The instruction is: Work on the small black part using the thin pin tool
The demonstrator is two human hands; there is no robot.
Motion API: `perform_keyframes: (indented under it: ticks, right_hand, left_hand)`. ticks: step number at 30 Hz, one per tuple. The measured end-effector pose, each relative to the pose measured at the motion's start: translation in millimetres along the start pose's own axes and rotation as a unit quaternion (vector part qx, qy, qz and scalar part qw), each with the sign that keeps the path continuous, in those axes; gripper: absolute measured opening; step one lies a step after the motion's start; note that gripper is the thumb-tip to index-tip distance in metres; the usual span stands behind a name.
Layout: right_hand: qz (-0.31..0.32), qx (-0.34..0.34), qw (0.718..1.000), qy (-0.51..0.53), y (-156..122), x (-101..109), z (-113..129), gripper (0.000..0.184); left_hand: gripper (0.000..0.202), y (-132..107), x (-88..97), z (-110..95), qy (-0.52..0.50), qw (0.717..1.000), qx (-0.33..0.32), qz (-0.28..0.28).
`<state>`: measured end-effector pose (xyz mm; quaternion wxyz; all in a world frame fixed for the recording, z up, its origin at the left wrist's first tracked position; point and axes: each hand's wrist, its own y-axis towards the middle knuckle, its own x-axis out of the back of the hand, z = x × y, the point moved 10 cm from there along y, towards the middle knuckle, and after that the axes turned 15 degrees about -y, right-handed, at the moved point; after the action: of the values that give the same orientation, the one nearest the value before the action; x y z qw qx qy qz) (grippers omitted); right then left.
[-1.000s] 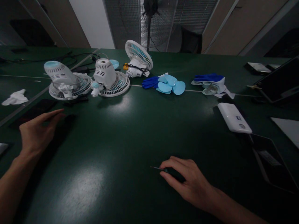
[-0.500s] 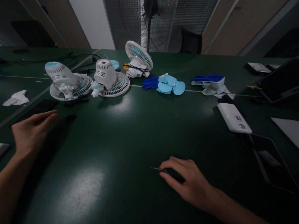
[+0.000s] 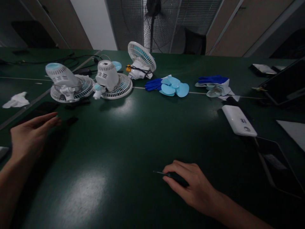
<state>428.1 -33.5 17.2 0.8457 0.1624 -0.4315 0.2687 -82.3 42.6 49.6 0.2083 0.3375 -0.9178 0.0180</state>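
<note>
My right hand (image 3: 190, 183) rests on the dark green table (image 3: 133, 133) near the front, its fingers curled round the dark handle of a screwdriver (image 3: 170, 175) whose thin shaft pokes out to the left. My left hand (image 3: 30, 135) hovers at the left edge, fingers stretched out and holding nothing. It is nearest to a small dark object (image 3: 71, 120) on the table. Three small white fans lie further back: one on the left (image 3: 65, 83), one in the middle (image 3: 111, 80), one behind (image 3: 141, 62).
Loose light-blue fan blades (image 3: 173, 87) and blue gloves (image 3: 212, 79) lie mid-table. A white power bank (image 3: 238, 121) and a dark tablet (image 3: 276, 162) sit at the right. Crumpled tissue (image 3: 16, 100) lies far left. A floor fan (image 3: 153, 19) stands behind the table.
My left hand has drawn back to the left and toward me. My right hand and the screwdriver have not moved.
</note>
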Motion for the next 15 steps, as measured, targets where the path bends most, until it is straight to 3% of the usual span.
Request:
perform_keyframes:
  ticks: [7,13,15]
  right_hand:
    - [-0.007,-0.001,1.0,-0.012,0.8,-0.9,-1.8,0.012]
    - [0.002,0.0,1.0,-0.007,0.6,-3.1,-2.4,0.013]
    - [0.006,0.0,1.0,-0.003,-0.8,-4.7,-3.1,0.013]
  left_hand:
    - [0.065,-10.8,0.0,-8.0,-0.012,0.999,-0.002,-0.043]
    - [0.066,-11.1,-1.0,-4.9,0.042,0.999,-0.005,-0.034]
    - [0.067,-10.5,-5.6,-1.5,0.067,0.998,-0.011,-0.004]
